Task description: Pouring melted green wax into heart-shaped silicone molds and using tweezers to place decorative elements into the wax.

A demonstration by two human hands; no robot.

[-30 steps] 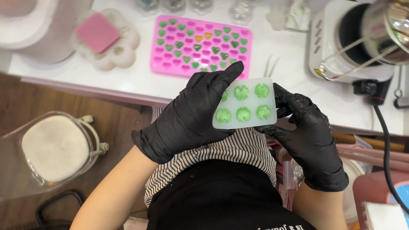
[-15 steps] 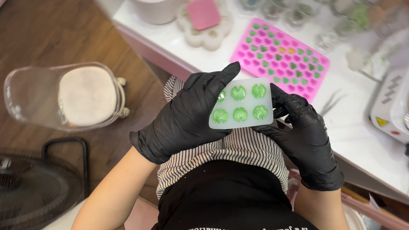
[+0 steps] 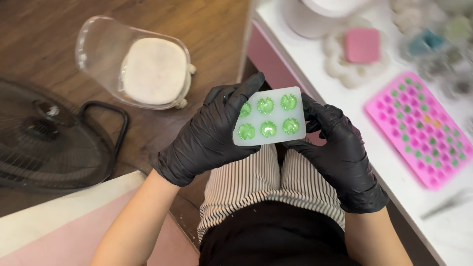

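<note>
Both of my hands wear black gloves and hold a small white silicone mould (image 3: 276,135) over my lap. The mould has several round cavities filled with green pieces. My left hand (image 3: 209,135) grips its left side, thumb lying over the left cavities. My right hand (image 3: 337,148) supports its right edge and underside. A pink silicone mould (image 3: 422,129) with many small heart cavities, several filled green, lies on the white table (image 3: 438,224) to the right, away from both hands.
A clear chair with a cream cushion (image 3: 150,71) and a black floor fan (image 3: 47,138) stand on the wooden floor at left. On the table are a flower-shaped white dish with a pink block (image 3: 362,45), a white bowl (image 3: 320,15) and tweezers (image 3: 446,203).
The view has swung left, so the table slid to the right and the fan and chair came into sight. My hands keep the same grip on the white mould.
</note>
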